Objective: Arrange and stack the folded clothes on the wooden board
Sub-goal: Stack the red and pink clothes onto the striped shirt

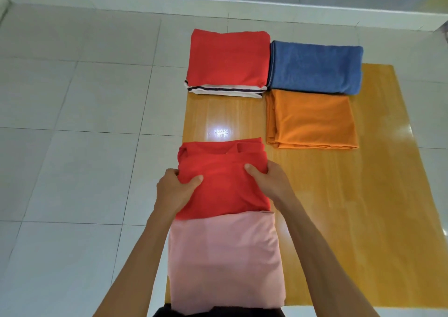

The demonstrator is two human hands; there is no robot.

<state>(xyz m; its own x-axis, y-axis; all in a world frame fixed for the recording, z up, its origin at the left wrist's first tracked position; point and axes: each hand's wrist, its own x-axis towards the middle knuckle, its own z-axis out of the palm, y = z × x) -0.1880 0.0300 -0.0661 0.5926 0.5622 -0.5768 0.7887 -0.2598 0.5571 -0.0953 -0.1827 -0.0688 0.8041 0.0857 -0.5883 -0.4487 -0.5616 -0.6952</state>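
Left hand [175,187]: closed on the left edge of a folded red shirt [224,183], thumb pressed on top, fingers tucked under the fold. Right hand [268,180]: closed on the right edge of the same shirt, thumb on top, fingers wrapped round the side. Red shirt: held between both hands over the near left part of the wooden board [351,219], its near edge overlapping a folded pink garment [225,261] that is laid at the board's near left corner. Folded orange cloth [311,120]: laid flat on the board, beyond and to the right of the hands, apart from them. Folded blue towel [315,67]: placed just behind the orange cloth, at the board's far edge. Second red garment [229,58]: stacked on a white piece with dark stripes [225,90], touching the blue towel's left side. Board: set on a pale tiled floor [72,122]. A bare, glossy strip of board is seen between the held shirt and the far stack.
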